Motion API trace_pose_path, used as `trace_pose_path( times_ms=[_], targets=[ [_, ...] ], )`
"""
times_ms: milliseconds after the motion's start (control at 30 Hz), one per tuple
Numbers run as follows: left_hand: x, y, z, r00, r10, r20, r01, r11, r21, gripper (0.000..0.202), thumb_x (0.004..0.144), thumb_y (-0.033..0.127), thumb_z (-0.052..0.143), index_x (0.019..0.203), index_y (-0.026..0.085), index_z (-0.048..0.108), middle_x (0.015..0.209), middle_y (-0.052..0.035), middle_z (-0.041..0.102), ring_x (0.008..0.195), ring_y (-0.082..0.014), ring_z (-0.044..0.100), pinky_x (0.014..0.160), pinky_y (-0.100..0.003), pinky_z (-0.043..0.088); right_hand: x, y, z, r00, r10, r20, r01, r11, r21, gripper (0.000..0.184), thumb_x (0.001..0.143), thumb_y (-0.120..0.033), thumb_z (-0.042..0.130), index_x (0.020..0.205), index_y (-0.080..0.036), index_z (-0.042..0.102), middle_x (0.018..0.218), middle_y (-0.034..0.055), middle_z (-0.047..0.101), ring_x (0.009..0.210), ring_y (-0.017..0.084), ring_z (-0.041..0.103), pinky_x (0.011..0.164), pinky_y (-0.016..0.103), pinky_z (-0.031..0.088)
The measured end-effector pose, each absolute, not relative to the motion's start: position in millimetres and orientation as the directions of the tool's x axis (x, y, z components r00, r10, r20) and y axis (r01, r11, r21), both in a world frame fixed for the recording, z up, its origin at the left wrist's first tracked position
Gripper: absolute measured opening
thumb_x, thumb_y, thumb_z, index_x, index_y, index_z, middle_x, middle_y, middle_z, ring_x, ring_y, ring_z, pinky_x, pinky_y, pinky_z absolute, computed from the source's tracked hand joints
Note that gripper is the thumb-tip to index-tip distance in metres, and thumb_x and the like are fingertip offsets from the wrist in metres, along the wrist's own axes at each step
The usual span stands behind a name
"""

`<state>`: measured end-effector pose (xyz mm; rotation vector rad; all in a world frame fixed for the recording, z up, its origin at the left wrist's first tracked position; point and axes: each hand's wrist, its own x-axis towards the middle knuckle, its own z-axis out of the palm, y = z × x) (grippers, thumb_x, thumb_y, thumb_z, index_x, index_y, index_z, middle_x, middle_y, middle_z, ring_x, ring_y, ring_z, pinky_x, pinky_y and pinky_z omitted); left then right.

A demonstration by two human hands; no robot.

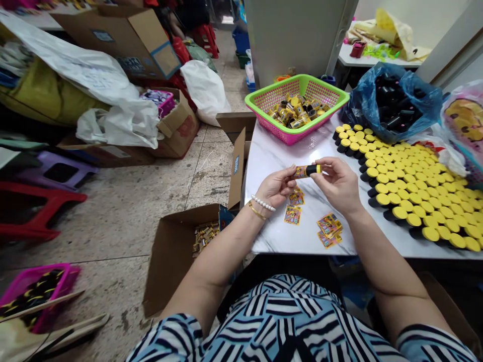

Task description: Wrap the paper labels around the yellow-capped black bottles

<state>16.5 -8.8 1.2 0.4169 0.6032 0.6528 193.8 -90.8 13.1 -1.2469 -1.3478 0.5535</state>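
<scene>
Between both hands, above the white marbled table (264, 231), lies a small tube (310, 170) on its side, with a colourful printed label, a black section and a yellow end. My left hand (277, 186) grips its labelled end. At the yellow end, my right hand (337, 183) pinches it with thumb and fingers. Below my left hand are several printed labels (293, 214) on the table. Another small pile of labels (329, 229) lies nearer the front edge, under my right hand. Rows of black pieces with yellow round tops (411, 183) stand to the right of my right hand.
A green and pink basket (279, 131) of labelled tubes stands at the table's back. Behind the rows sits a blue plastic bag (418, 100) of black pieces. An open carton (169, 256) holding labelled tubes is on the floor at left, near a purple stool (62, 166).
</scene>
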Motion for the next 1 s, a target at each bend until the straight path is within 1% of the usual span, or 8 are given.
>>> trace_pose_path(
  times_ms=[100,200,333,433,500,667,800,1000],
  targets=[
    [17.9,-11.4,-1.5,0.597,0.72,-0.352,-0.426,0.657,0.621,0.015,0.086,0.019,0.078,0.086,0.007,0.069,0.076,-0.0057,0.07,0.046,-0.0004,0.043,0.035,-0.012,0.016,190.7,-93.4,10.0,0.191,0.927,0.324,0.239,0.277,-0.931,0.036,0.086,-0.035,0.079,0.117,-0.024,0.065,0.125,0.0053,0.071,0.095,0.016,0.074,0.086,0.031,0.064],
    [17.7,-14.3,-3.1,0.515,0.81,-0.282,-0.412,0.522,0.746,0.026,0.079,0.028,0.086,0.081,0.006,0.072,0.066,-0.0017,0.062,0.048,-0.0013,0.042,0.037,-0.015,0.018,194.9,-91.6,5.4,0.184,0.942,0.282,0.123,0.263,-0.957,0.036,0.083,-0.036,0.083,0.111,-0.025,0.065,0.108,0.0019,0.075,0.093,0.016,0.075,0.089,0.032,0.064],
    [16.0,-17.2,-3.7,0.356,0.918,-0.177,-0.424,0.327,0.845,0.046,0.07,0.035,0.094,0.107,0.014,0.078,0.085,-0.0031,0.07,0.064,-0.0055,0.057,0.049,-0.015,0.036,204.3,-87.9,1.5,0.218,0.92,0.326,0.087,0.314,-0.945,0.037,0.077,-0.033,0.089,0.108,-0.026,0.07,0.103,0.0013,0.075,0.093,0.018,0.074,0.09,0.034,0.064],
    [14.4,-17.8,-1.8,0.531,0.836,-0.138,-0.404,0.393,0.826,0.058,0.067,0.036,0.095,0.119,0.018,0.076,0.108,-0.0088,0.074,0.083,-0.0131,0.068,0.063,-0.021,0.049,205.6,-87.0,5.0,0.2,0.901,0.385,0.169,0.355,-0.919,0.036,0.077,-0.032,0.089,0.11,-0.027,0.074,0.107,0.0024,0.071,0.093,0.017,0.071,0.084,0.032,0.065],
    [14.0,-14.9,3.7,0.613,0.776,-0.148,-0.349,0.434,0.83,0.052,0.067,0.038,0.096,0.109,0.012,0.078,0.103,-0.0111,0.074,0.081,-0.0133,0.068,0.064,-0.022,0.048,204.3,-86.2,13.2,0.157,0.889,0.43,0.26,0.383,-0.886,0.033,0.081,-0.031,0.086,0.112,-0.029,0.076,0.113,0.0039,0.067,0.097,0.018,0.07,0.084,0.032,0.065],
    [20.7,5.4,46.1,0.611,0.791,-0.033,-0.366,0.319,0.874,0.046,0.065,0.035,0.097,0.1,0.011,0.078,0.097,-0.0107,0.075,0.083,-0.0155,0.07,0.068,-0.024,0.049,209.2,-80.0,48.4,0.063,0.851,0.522,0.312,0.48,-0.82,0.028,0.09,-0.031,0.076,0.119,-0.031,0.077,0.12,0.0069,0.064,0.105,0.021,0.071,0.091,0.039,0.067],
    [36.2,14.6,75.6,0.632,0.773,0.053,-0.422,0.286,0.86,0.048,0.066,0.043,0.095,0.097,0.011,0.075,0.089,-0.0077,0.073,0.072,-0.0121,0.067,0.06,-0.022,0.044,218.0,-71.9,62.8,0.11,0.712,0.693,0.471,0.577,-0.667,0.031,0.09,-0.027,0.075,0.121,-0.033,0.077,0.122,0.0074,0.068,0.109,0.024,0.071,0.095,0.044,0.067],
    [56.6,18.1,44.1,0.53,0.846,-0.062,-0.424,0.327,0.845,0.061,0.057,0.035,0.1,0.106,0.013,0.07,0.083,-0.0033,0.071,0.067,-0.0099,0.064,0.06,-0.021,0.041,219.6,-63.4,36.8,0.061,0.639,0.766,0.681,0.535,-0.501,0.029,0.091,-0.023,0.072,0.119,-0.03,0.077,0.115,0.0068,0.072,0.105,0.023,0.072,0.097,0.044,0.066]
  ],
)
